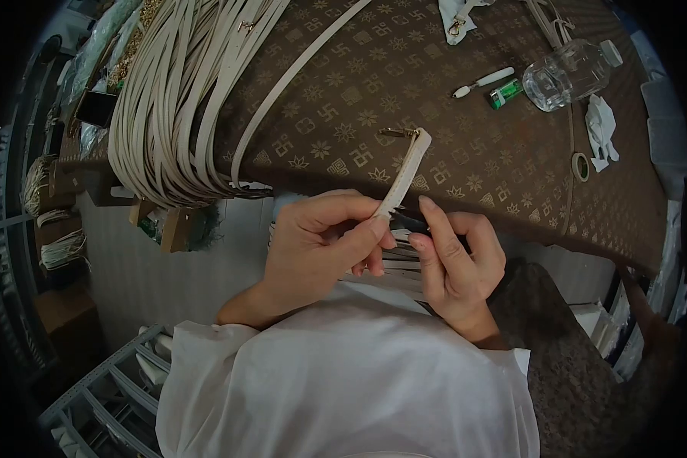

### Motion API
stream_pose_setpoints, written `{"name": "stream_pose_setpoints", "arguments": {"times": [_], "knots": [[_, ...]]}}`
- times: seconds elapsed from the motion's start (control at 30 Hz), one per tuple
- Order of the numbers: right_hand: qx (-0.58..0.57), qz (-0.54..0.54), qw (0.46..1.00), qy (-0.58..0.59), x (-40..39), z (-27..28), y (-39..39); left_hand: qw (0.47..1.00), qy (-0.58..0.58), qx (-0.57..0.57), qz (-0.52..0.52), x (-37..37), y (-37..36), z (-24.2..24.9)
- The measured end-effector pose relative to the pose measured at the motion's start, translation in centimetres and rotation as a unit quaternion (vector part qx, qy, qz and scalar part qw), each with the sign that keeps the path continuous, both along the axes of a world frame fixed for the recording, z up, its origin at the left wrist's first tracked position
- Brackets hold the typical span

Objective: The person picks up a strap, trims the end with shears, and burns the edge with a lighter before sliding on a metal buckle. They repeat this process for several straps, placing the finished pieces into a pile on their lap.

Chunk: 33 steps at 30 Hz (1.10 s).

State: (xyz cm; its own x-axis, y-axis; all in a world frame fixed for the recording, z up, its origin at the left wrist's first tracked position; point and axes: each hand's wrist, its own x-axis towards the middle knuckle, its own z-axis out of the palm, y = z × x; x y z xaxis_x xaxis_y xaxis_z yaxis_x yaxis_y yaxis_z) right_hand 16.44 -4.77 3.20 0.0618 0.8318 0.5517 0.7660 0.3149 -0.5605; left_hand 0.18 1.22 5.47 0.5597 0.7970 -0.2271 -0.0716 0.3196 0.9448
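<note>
A cream strap with a gold clasp at its far end is pinched between the thumb and fingers of my left hand. That end of the strap points up and away, over the front edge of the table. My right hand is closed on a small black tool, whose tip meets the strap beside my left fingertips. Fingers partly cover the tool, so its exact kind cannot be told. More cream straps show below my hands, over my lap.
A thick bundle of cream straps hangs over the left of the patterned brown tablecloth. Toward the right are a clear bottle, a green lighter, a white pen-like tool, crumpled tissue and a tape roll.
</note>
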Motion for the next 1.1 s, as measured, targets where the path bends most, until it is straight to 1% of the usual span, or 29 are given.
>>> {"name": "stream_pose_setpoints", "arguments": {"times": [0.2, 0.43, 0.5, 0.63, 0.67, 0.7, 0.73, 0.77, 0.8, 0.83, 0.9, 0.93, 1.03, 1.07, 1.1], "knots": [[0.021, -0.012, 0.999, -0.028, -0.1, 0.1, -0.1, 1.0, -0.009, -0.029, -0.004, 0.0, 0.0, 0.3], [0.025, -0.01, 0.999, -0.031, 0.1, 0.0, -0.2, 0.998, -0.02, -0.055, -0.002, 0.0, -0.1, 0.3], [0.019, -0.009, 0.998, -0.056, 0.2, 0.0, -0.3, 0.998, -0.019, -0.06, -0.001, 0.0, -0.2, 0.3], [0.028, 0.005, 0.999, -0.04, 0.5, -0.5, 0.0, 0.996, -0.031, -0.087, 0.007, 0.1, -0.1, 0.1], [-0.007, 0.01, 0.997, 0.07, 0.4, -0.6, 0.2, 0.996, -0.03, -0.086, 0.006, 0.1, 0.0, 0.2], [-0.042, 0.015, 0.983, 0.179, 0.4, -0.7, 0.3, 0.996, -0.033, -0.084, 0.004, 0.1, 0.0, 0.4], [-0.041, 0.015, 0.983, 0.18, 0.4, -0.9, 0.3, 0.996, -0.036, -0.082, 0.002, 0.1, -0.1, 0.5], [-0.081, 0.025, 0.938, 0.335, 0.3, -1.1, 0.3, 0.996, -0.036, -0.081, 0.002, 0.1, -0.1, 0.5], [-0.118, 0.035, 0.868, 0.482, 0.2, -1.2, 0.4, 0.996, -0.037, -0.077, 0.0, 0.1, -0.1, 0.4], [-0.115, 0.036, 0.868, 0.483, 0.1, -1.2, 0.5, 0.997, -0.038, -0.071, -0.002, 0.1, -0.1, 0.3], [-0.135, 0.135, 0.846, 0.497, -0.5, -1.1, 0.8, 0.997, -0.035, -0.075, -0.008, 0.3, -0.2, 0.1], [-0.132, 0.135, 0.847, 0.497, -0.6, -0.8, 1.0, 0.996, -0.033, -0.081, -0.015, 0.4, -0.2, 0.0], [-0.231, 0.125, 0.789, 0.556, -0.9, 0.6, 1.8, 0.996, -0.015, -0.082, -0.016, 0.5, -0.4, 0.1], [-0.229, 0.125, 0.788, 0.557, -0.9, 0.8, 2.2, 0.996, -0.014, -0.081, -0.017, 0.5, -0.3, 0.2], [-0.21, 0.1, 0.764, 0.602, -0.9, 1.0, 2.6, 0.996, -0.019, -0.084, -0.028, 0.4, -0.2, 0.3]]}}
